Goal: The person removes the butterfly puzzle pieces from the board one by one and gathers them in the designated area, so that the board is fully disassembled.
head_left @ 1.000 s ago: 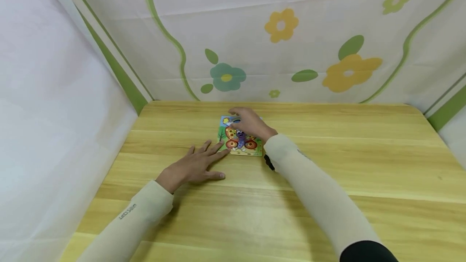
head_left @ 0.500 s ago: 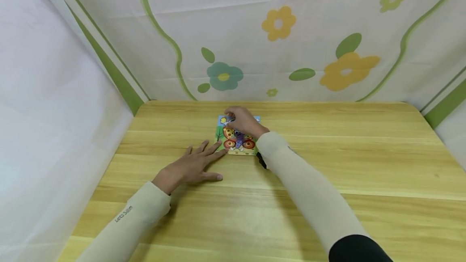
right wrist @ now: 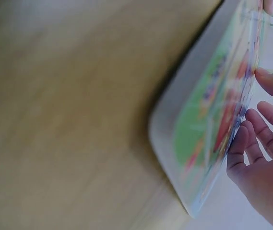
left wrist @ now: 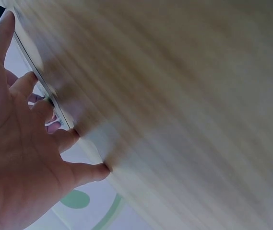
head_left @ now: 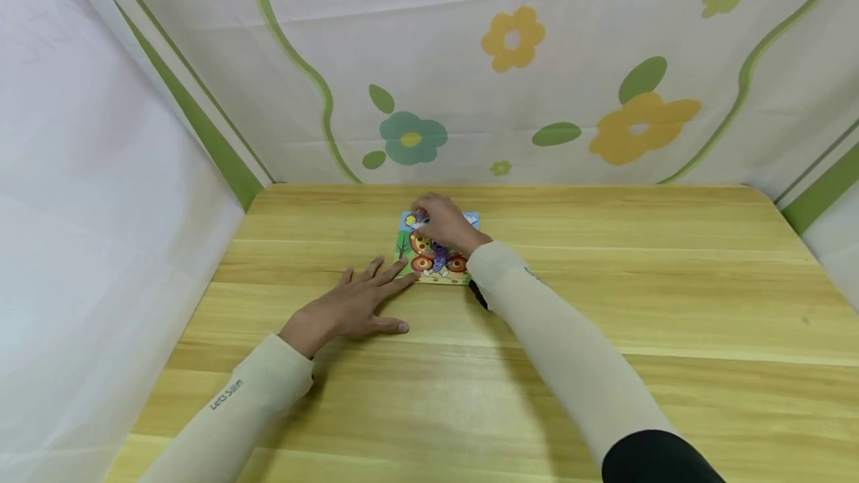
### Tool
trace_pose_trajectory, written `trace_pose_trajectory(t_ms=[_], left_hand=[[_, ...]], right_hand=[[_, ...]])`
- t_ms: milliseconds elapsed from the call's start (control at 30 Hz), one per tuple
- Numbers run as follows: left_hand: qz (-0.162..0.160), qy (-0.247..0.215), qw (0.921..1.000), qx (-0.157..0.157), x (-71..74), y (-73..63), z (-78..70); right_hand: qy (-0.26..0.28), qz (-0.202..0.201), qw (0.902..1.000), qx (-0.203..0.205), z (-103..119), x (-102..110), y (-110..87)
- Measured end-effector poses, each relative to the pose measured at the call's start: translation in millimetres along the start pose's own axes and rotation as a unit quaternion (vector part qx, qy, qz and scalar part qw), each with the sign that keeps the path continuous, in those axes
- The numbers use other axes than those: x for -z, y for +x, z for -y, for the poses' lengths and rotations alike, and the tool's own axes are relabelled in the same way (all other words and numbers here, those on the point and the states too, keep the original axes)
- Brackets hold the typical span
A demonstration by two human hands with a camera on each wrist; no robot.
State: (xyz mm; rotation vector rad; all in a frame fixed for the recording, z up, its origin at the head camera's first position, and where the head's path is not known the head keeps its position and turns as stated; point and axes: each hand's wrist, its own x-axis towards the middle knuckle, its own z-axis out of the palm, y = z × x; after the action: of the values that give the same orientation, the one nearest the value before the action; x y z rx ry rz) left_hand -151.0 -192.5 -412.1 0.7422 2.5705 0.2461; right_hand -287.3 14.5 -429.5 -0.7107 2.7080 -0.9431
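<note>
Your right hand (head_left: 448,222) has edged left, so it's the nearer one, with the butterfly board (head_left: 439,263) directly under its bent fingers, can't tell if pinching anything, and ahead-right of your spread left hand (head_left: 352,308).

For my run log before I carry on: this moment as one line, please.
left hand: fingers spread at near-left corner | right hand: over far side, grip unclear | butterfly board: flat on wooden table

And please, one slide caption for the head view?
Left hand spread at the butterfly board, right hand over its upper part, wooden table beneath.
</note>
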Motion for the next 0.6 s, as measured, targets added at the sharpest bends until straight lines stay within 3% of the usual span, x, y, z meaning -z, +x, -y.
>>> trace_pose_trajectory(t_ms=[600], left_hand=[[0.005, -0.013, 0.9999, 0.001, 0.9, -0.4, 0.3]], right_hand=[[-0.028, 0.02, 0.999, -0.027, 0.9, -0.3, 1.2]])
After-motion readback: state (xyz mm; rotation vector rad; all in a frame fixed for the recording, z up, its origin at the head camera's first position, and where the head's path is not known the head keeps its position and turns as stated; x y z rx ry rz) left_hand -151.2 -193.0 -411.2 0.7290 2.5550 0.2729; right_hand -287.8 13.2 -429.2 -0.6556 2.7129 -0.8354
